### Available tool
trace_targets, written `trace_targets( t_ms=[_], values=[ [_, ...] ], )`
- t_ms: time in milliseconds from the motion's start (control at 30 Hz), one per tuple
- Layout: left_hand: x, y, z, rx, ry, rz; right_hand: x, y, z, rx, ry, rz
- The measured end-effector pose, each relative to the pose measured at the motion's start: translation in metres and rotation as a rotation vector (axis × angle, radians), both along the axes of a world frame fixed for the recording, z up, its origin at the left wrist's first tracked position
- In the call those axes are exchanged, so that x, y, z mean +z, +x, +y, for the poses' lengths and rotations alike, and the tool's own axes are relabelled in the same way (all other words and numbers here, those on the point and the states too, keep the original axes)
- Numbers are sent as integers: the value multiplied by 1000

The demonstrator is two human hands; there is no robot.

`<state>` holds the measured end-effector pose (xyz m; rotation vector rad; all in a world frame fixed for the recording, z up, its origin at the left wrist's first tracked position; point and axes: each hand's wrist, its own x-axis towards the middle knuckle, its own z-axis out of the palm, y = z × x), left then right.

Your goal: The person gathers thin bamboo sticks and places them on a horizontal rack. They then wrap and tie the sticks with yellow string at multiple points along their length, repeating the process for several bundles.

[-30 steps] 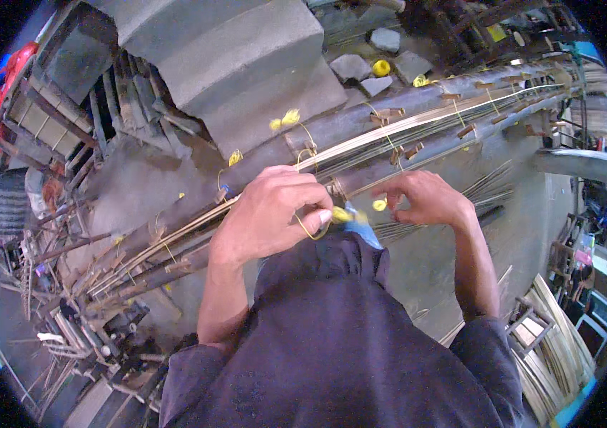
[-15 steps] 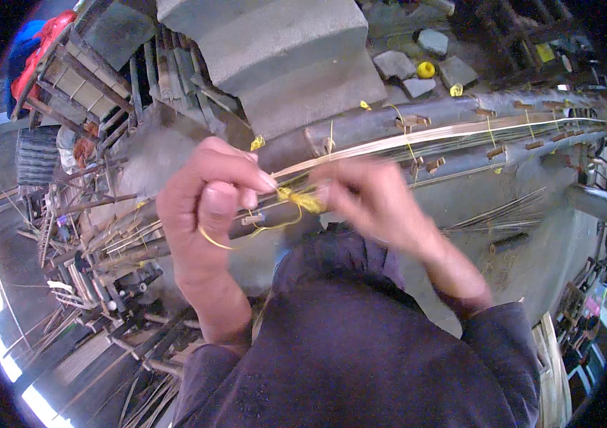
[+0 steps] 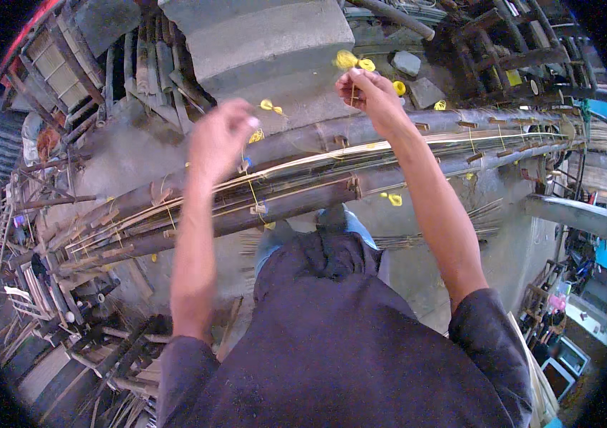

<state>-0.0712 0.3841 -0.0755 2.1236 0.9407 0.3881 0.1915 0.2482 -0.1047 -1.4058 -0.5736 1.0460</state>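
Note:
My right hand [image 3: 371, 96] is raised over the far side of a long bamboo frame, its fingers pinched on a yellow cord. A short strand drops below those fingers, and a blurred yellow bundle [image 3: 346, 58] shows just above them. My left hand [image 3: 226, 132] hovers over the frame's far pole, its fingers curled and smeared by motion. Near its fingertips appears a small yellow cord bundle [image 3: 267, 105]; whether the hand touches it I cannot tell. Between the two poles of the bamboo frame [image 3: 296, 207] run long thin strips, crossed by yellow ties [image 3: 252, 189] and small wooden pegs.
Yellow coils [image 3: 399, 88] lie by grey stone blocks [image 3: 407, 63] beyond the frame. A concrete step [image 3: 267, 43] rises at the far side. Wooden racks [image 3: 61, 64] stand at the far left, and bundled thin sticks [image 3: 485, 217] lie on the floor nearer me.
My hands, close together over the yellow cord before, have moved apart. The right went up and outward; the left rose slightly. The view has shifted, showing more of the frame.

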Motion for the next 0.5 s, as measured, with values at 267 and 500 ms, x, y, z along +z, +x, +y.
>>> trace_targets(
  t_ms=[267, 500],
  values=[
    [-40, 68, -89, -215, -511, -208, 63, -37, -5, -87, 257, 10],
    [-7, 81, -93, -155, -726, -531, 72, -85, -129, 692, 117, -296]
  ],
)
